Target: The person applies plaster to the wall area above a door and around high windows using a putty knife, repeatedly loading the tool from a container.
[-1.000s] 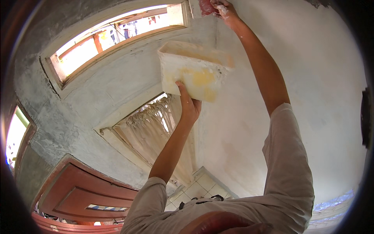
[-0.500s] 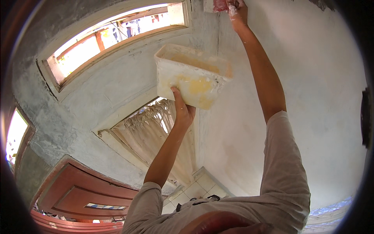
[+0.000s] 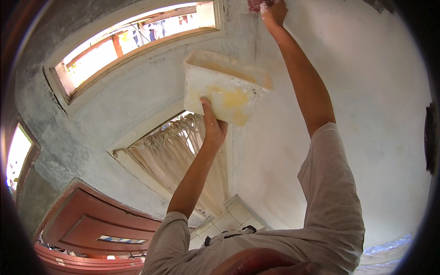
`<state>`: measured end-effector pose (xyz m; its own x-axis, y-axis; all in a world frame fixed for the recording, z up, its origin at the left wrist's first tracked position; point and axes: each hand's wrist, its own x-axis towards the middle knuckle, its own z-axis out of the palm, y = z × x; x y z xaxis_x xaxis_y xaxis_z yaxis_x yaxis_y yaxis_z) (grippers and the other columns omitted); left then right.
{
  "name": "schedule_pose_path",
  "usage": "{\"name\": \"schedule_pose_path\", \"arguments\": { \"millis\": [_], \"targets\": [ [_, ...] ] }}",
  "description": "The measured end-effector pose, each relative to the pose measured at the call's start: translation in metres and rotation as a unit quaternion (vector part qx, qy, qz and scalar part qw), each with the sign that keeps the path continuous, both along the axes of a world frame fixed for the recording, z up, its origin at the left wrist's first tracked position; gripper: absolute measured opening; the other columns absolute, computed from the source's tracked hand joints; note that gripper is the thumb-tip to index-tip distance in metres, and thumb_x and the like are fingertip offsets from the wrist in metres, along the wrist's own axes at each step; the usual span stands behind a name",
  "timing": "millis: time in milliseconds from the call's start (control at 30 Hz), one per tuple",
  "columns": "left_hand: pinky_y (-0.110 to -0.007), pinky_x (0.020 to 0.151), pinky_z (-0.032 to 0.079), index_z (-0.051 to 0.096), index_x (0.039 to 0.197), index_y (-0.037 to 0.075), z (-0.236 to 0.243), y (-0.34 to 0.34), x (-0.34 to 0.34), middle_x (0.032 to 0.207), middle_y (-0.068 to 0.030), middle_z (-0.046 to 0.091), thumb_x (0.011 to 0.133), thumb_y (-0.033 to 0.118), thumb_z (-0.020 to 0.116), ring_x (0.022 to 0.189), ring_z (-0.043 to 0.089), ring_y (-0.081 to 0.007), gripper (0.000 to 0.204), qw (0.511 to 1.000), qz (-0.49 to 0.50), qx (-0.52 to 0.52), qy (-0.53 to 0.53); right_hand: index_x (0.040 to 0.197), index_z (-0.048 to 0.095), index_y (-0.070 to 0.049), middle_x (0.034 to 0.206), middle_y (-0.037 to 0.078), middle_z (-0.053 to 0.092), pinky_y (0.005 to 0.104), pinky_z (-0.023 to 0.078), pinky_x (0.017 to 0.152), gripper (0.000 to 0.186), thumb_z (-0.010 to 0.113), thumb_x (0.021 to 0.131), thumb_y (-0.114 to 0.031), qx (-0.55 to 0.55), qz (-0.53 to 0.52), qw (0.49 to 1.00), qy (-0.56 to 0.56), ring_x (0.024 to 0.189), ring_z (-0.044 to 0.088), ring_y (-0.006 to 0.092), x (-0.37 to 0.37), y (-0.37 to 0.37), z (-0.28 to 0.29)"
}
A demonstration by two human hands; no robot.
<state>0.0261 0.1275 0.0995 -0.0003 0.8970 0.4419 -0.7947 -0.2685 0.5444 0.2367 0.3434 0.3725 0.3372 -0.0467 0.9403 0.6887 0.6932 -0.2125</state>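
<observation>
My left hand [image 3: 213,126] holds up a white rectangular plastic tub [image 3: 220,95] from below, its thumb pressed on the near side. Yellowish stains mark the tub's outer wall, and its mouth is tilted upward; what lies inside is mostly hidden. At the top edge of the view, my right hand [image 3: 274,13], whitened on the fingers, is closed on a red, flat scraper-like tool [image 3: 256,5]. Only part of that tool shows. It is up against the pale wall [image 3: 366,101], close to the room's corner.
On the left wall is a high, wood-framed window [image 3: 137,42]. Below the tub hangs a beige curtain [image 3: 176,149] over another window. A red-brown panelled door [image 3: 98,224] stands at lower left, and pale floor tiles [image 3: 227,223] show in the corner.
My right hand with the red tool has moved a little left and up, so less of the tool shows. The tub in my left hand has risen very slightly.
</observation>
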Motion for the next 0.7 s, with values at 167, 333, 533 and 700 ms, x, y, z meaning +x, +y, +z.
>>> {"name": "schedule_pose_path", "arguments": {
  "millis": [167,333,533,700],
  "targets": [
    [-0.039,0.114,0.041,0.033,0.154,0.014,-0.005,-0.002,-0.007,0.149,-0.0039,0.047,0.100,0.072,0.039,0.138,0.046,-0.0201,0.080,1.000,0.006,-0.013,0.004,0.118,0.057,-0.003,0.086,0.024,0.068,0.0478,0.054,0.071,0.028,0.063,0.094,-0.016,0.095,0.033,0.993,-0.059,0.082,0.068,0.0429,0.008,-0.038,-0.030],
    [-0.039,0.116,0.041,0.034,0.154,0.011,-0.004,-0.013,-0.012,0.150,-0.0043,0.047,0.103,0.064,0.043,0.138,0.047,-0.0182,0.074,0.999,-0.027,-0.011,-0.026,0.117,0.052,0.000,0.079,0.012,0.069,0.0359,0.053,0.065,0.039,0.065,0.100,-0.033,-0.066,0.161,0.979,-0.103,0.065,0.064,0.0199,-0.010,-0.087,-0.070],
    [-0.038,0.114,0.043,0.035,0.153,0.010,-0.003,-0.025,-0.017,0.149,-0.0043,0.049,0.103,0.062,0.043,0.137,0.049,-0.0183,0.072,0.999,-0.007,-0.019,-0.025,0.117,0.052,-0.001,0.077,0.018,0.068,0.0412,0.055,0.064,0.036,0.067,0.097,-0.027,-0.084,0.126,0.977,-0.150,0.065,0.068,0.0351,-0.043,-0.103,-0.070],
    [-0.037,0.113,0.045,0.037,0.152,0.010,-0.002,-0.031,-0.017,0.147,-0.0046,0.051,0.104,0.061,0.044,0.135,0.051,-0.0178,0.071,0.999,0.011,-0.042,-0.026,0.118,0.051,-0.004,0.077,0.026,0.064,0.0489,0.050,0.059,0.028,0.062,0.100,-0.023,-0.056,0.065,0.989,-0.122,0.069,0.067,0.0451,-0.044,-0.081,-0.057]
  ]
}}
